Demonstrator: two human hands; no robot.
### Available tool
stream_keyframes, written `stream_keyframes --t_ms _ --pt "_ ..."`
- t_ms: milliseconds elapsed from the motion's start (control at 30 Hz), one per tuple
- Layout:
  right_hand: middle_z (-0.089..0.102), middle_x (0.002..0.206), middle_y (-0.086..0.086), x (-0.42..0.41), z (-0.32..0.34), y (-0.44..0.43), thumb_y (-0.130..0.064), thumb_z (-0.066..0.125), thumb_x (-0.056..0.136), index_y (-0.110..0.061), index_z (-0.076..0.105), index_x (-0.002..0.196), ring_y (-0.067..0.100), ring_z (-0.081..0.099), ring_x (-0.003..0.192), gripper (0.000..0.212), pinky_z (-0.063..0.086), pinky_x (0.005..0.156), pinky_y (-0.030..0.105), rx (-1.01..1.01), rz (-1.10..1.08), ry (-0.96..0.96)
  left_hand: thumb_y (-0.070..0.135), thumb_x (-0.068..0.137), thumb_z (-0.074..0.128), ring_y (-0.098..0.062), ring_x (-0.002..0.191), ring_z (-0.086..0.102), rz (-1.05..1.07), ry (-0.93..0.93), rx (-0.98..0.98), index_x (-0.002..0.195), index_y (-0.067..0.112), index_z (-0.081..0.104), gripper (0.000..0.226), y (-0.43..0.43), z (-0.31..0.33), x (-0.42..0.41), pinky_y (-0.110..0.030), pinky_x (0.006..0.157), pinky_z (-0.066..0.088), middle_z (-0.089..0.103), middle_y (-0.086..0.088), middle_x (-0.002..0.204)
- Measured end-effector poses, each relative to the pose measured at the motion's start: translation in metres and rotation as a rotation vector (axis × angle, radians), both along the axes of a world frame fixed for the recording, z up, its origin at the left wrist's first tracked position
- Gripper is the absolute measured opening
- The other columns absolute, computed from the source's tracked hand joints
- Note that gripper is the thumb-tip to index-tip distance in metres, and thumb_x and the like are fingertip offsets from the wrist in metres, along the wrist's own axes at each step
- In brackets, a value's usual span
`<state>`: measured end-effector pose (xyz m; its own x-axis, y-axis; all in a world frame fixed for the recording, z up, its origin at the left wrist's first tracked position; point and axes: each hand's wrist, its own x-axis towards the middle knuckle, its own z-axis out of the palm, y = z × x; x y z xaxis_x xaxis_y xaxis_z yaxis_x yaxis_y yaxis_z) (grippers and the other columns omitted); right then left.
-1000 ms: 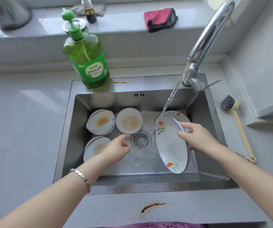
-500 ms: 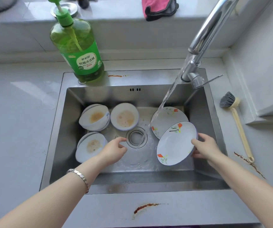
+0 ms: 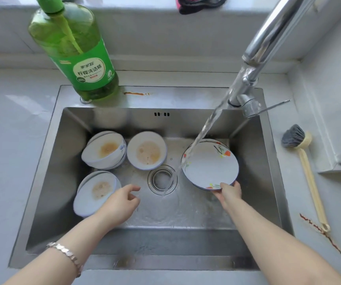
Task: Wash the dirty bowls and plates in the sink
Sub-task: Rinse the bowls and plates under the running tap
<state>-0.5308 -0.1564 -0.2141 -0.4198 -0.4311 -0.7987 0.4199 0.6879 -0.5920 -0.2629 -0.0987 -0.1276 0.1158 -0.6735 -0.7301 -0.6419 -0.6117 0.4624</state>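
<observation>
Head view
Plate (image 3: 210, 165): in sink (image 3: 107, 120), right side, under running water; hard, wet, slippery, breakable.
Right hand (image 3: 228, 192): pinching near rim.
Left hand (image 3: 120, 202): fingers loosely apart, empty.
Dirty bowls (image 3: 147, 150): left side; best held by rims.

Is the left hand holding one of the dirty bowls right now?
No. The left hand hovers open and empty over the sink floor, beside the near-left bowl.
</observation>
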Motion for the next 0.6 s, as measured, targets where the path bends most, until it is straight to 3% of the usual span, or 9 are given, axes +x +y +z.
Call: stream_keyframes --t_ms 167,300,467,533,600 --pt "0.052 0.132 0.015 -0.006 -0.019 0.002 0.009 0.044 0.091 -0.009 0.043 0.134 0.038 0.055 0.113 0.047 0.051 0.085 0.042 0.105 0.069 0.137 0.012 0.092 0.05 -0.014 0.068 0.053 0.029 -0.025 0.009 0.127 0.016 0.052 0.035 0.003 -0.006 0.006 -0.023 0.062 0.04 0.057 0.006 0.075" --pt "0.052 0.132 0.016 -0.016 -0.023 0.005 0.014 0.055 0.085 -0.005 0.046 0.134 0.04 0.055 0.114 0.053 0.051 0.091 0.046 0.119 0.099 0.146 0.013 0.092 0.05 -0.014 0.063 0.052 0.021 -0.009 0.016 0.124 0.02 0.053 0.032 0.0 -0.012 0.004 -0.022 0.058 0.039 0.057 0.005 0.074" --pt "0.054 0.129 0.018 -0.024 -0.021 0.015 0.018 0.054 0.083 -0.005 0.041 0.138 0.037 0.056 0.114 0.061 0.048 0.095 0.041 0.093 0.127 0.125 0.015 0.092 0.051 -0.027 0.09 0.065 0.009 0.049 0.034 0.122 0.024 0.053 0.031 -0.003 -0.016 0.001 -0.027 0.066 0.044 0.063 0.0 0.084" --pt "0.058 0.121 0.017 -0.023 -0.012 0.019 0.016 0.053 0.084 -0.005 0.039 0.139 0.035 0.057 0.112 0.061 0.049 0.093 0.038 0.102 0.246 0.166 0.015 0.092 0.051 -0.029 0.094 0.064 0.008 0.071 0.036 0.123 0.023 0.053 0.031 -0.004 -0.014 0.003 -0.027 0.068 0.045 0.065 -0.002 0.089" --pt "0.059 0.107 0.014 -0.013 0.005 0.025 0.01 0.052 0.084 -0.001 0.041 0.135 0.032 0.059 0.101 0.054 0.05 0.085 0.037 0.147 0.503 0.282 0.015 0.093 0.051 -0.029 0.096 0.064 -0.001 0.08 0.032 0.122 0.022 0.053 0.03 -0.004 -0.011 0.007 -0.028 0.07 0.047 0.065 -0.002 0.088"
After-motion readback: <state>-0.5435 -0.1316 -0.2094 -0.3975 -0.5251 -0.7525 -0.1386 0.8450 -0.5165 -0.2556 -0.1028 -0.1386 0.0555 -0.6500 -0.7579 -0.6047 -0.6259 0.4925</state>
